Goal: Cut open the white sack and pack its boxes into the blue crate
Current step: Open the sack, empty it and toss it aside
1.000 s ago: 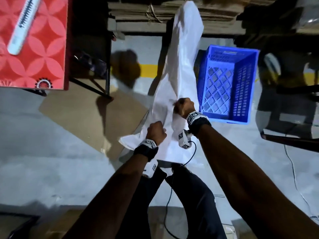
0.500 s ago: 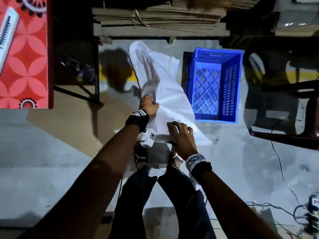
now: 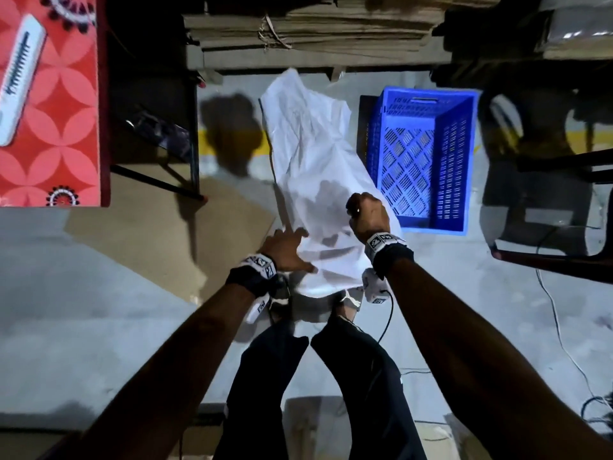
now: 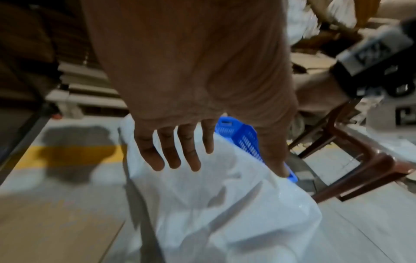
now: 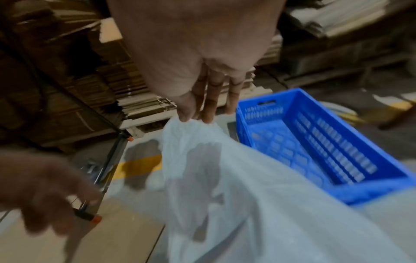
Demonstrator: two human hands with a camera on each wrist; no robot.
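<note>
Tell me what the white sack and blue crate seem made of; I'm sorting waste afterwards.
White sack: thin, limp, slightly sheeny sheet that creases and lets shadows through, probably woven plastic, though no weave is clear. Blue crate: rigid moulded plastic, judging by its slotted walls and base.

The white sack [image 3: 311, 167] looks like thin woven plastic, matt and creased. At its 3 o'clock, the blue crate [image 3: 454, 154] is hard perforated plastic. The floor [image 3: 83, 293] is smooth, matt concrete.

Both forearms extend forward and down, each wrist banded. Left hand [image 3: 284, 248]: fingers [image 4: 171, 154] straight and spread, palm down. Right hand [image 3: 370, 214]: raised higher, thumb and fingers [image 5: 208, 106] pinching a fold of thin white woven sack [image 3: 315, 167].
</note>
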